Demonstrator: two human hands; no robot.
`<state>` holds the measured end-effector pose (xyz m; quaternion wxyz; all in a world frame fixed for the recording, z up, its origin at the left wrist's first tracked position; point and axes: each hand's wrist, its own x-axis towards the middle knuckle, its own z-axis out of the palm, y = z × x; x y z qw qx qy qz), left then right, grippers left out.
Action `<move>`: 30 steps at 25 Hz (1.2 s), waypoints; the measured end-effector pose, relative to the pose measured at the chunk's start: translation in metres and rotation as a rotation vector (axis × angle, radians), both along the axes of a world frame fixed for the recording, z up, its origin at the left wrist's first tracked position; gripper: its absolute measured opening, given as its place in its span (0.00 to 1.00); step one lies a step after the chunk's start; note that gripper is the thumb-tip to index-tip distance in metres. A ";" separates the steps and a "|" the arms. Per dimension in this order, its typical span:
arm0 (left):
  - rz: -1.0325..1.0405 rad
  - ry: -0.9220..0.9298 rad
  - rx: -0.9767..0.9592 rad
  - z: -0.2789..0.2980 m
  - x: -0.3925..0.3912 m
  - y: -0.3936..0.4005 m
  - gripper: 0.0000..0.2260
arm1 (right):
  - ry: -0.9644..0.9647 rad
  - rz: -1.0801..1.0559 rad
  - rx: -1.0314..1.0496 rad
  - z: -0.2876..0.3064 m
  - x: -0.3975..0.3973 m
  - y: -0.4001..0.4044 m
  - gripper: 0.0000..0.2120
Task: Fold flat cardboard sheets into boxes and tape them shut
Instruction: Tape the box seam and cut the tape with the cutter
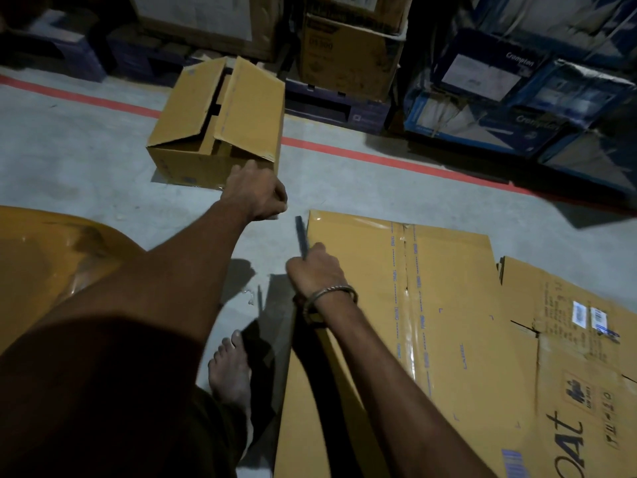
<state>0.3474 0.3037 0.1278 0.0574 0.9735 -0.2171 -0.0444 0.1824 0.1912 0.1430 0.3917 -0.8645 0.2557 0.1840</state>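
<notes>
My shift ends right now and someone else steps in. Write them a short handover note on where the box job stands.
Left hand: fingers curled, reaching toward the small open box on the floor; whether it holds anything I cannot tell.
Right hand: grip closed on a thin dark tool, at the edge of the flat cardboard sheet.
Done: the small box is folded up; its top flaps stand open.
Left: close and tape that box, then fold and tape the flat sheet.

Dim, bluish light; motion blur throughout, wide-angle bending at edges, dark shadow lower left.
</notes>
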 end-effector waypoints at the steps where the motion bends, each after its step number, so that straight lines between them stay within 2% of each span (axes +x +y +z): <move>1: 0.033 0.036 -0.067 -0.001 0.001 0.005 0.10 | -0.047 -0.038 0.005 -0.002 0.003 -0.010 0.19; 4: 0.093 0.187 -0.272 -0.006 0.000 0.012 0.09 | -0.185 -0.147 -0.120 -0.007 0.032 -0.033 0.18; 7: 0.148 0.301 -0.395 -0.008 -0.002 0.014 0.07 | -0.238 -0.135 -0.356 -0.012 0.070 -0.040 0.25; 10: 0.180 0.335 -0.468 -0.010 -0.002 0.014 0.03 | -0.237 -0.108 -0.489 -0.024 0.092 -0.037 0.31; 15: 0.267 0.409 -0.540 -0.012 -0.002 0.013 0.04 | -0.251 -0.046 -0.631 -0.044 0.098 -0.031 0.24; 17: 0.291 0.423 -0.600 -0.009 -0.003 0.011 0.07 | -0.237 -0.037 -0.608 -0.042 0.101 -0.031 0.25; 20: 0.314 0.399 -0.616 0.003 -0.007 0.009 0.13 | -0.166 -0.038 -0.464 -0.031 0.096 -0.037 0.39; 21: 0.319 0.383 -0.614 0.007 -0.009 0.009 0.14 | -0.180 -0.060 -0.380 -0.026 0.088 -0.041 0.41; 22: 0.321 0.361 -0.610 0.011 -0.013 0.009 0.14 | -0.221 -0.102 -0.286 -0.020 0.076 -0.046 0.39; 25: 0.270 0.298 -0.538 0.025 -0.029 0.006 0.17 | -0.306 -0.246 -0.057 -0.013 0.012 -0.061 0.27; 30: 0.076 0.229 -0.384 0.071 -0.084 -0.014 0.19 | -0.239 -0.460 0.081 -0.019 -0.146 -0.081 0.15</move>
